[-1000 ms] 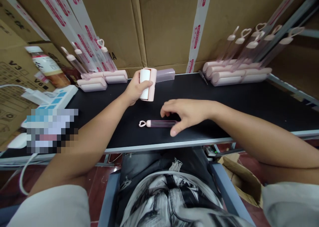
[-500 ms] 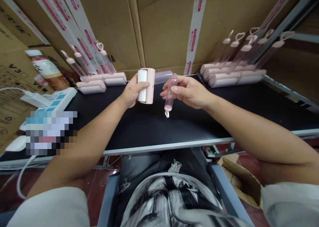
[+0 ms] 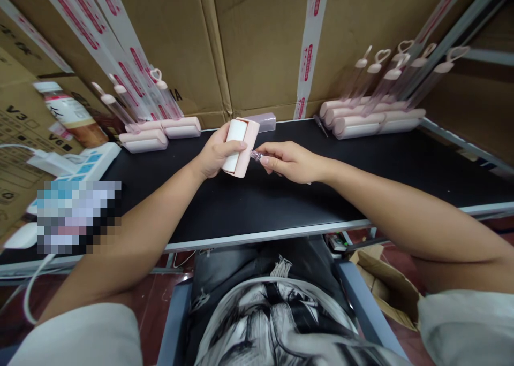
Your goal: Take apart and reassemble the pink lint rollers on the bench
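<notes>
My left hand (image 3: pixel 217 151) is closed around a lint roller head (image 3: pixel 247 149), a pink case with a white roll in it, tilted above the black table. In my right hand (image 3: pixel 291 161) is a clear pink handle (image 3: pixel 256 155), closed in the fingers. Its narrow end points at the side of the pink case and meets or nearly meets it; the rest is hidden by my hand. Behind the roller head lies a translucent purple cover (image 3: pixel 267 122).
Several lint rollers (image 3: pixel 361 126) with upright, loop-ended handles stand at the back right, others (image 3: pixel 182 128) at the back left. At left are a bottle (image 3: pixel 74 114), a power strip (image 3: pixel 94 160) and a blurred-out item (image 3: pixel 80 216). Cardboard boxes (image 3: pixel 261 45) wall the back.
My right hand has turned the handle from hanging upright to pointing at the roller head and brought it to the case's side. My left hand has tilted the roller head.
</notes>
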Demonstrator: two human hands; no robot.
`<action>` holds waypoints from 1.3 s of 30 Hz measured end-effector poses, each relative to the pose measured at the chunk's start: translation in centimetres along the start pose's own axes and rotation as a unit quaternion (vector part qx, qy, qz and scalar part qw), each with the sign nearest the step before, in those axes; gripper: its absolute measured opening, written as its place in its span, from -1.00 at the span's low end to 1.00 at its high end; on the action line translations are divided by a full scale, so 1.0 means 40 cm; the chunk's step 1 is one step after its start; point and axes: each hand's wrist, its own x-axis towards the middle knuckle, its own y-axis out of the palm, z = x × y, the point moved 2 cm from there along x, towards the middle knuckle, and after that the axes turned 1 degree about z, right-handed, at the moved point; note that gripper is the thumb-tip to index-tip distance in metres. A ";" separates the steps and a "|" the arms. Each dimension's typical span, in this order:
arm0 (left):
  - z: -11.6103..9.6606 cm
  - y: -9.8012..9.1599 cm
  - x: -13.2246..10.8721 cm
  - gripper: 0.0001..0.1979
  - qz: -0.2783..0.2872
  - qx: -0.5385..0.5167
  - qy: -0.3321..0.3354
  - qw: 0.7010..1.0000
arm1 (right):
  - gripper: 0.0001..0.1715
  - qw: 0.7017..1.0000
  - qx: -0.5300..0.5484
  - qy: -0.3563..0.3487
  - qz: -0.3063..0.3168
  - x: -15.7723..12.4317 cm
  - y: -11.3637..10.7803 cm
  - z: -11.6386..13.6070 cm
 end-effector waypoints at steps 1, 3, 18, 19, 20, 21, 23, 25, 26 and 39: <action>0.000 0.001 0.000 -0.37 0.003 0.002 0.000 1.000 | -0.63 1.000 0.002 0.002 0.003 0.000 0.000 0.001; 0.000 0.001 -0.001 -0.38 0.009 0.005 0.000 1.000 | -0.63 1.000 0.007 -0.001 0.008 0.000 0.002 0.004; 0.002 -0.001 -0.005 -0.15 0.036 0.172 0.061 0.983 | -0.68 0.998 0.036 0.046 0.013 0.010 0.028 0.009; 0.004 0.000 -0.005 -0.14 0.038 0.180 0.061 0.981 | -0.66 0.998 0.039 0.056 0.010 0.010 0.032 0.009; 0.006 0.002 -0.005 -0.13 0.041 0.181 0.060 0.981 | -0.65 0.997 0.043 0.067 0.008 0.009 0.034 0.010; 0.007 0.004 -0.006 -0.13 0.044 0.175 0.058 0.982 | -0.64 0.996 0.049 0.078 0.007 0.008 0.036 0.011; 0.007 0.009 -0.006 -0.15 0.050 0.162 0.054 0.984 | -0.63 0.993 0.066 0.098 0.007 0.005 0.036 0.015; 0.007 0.014 -0.006 -0.17 0.054 0.156 0.052 0.985 | -0.63 0.990 0.089 0.113 0.009 0.003 0.035 0.018; 0.008 0.016 -0.006 -0.18 0.054 0.155 0.051 0.985 | -0.63 0.988 0.098 0.118 0.011 0.003 0.034 0.018; 0.012 0.034 0.058 -0.22 0.063 0.092 -0.008 0.994 | -0.65 0.937 0.278 0.210 -0.006 0.018 0.006 -0.019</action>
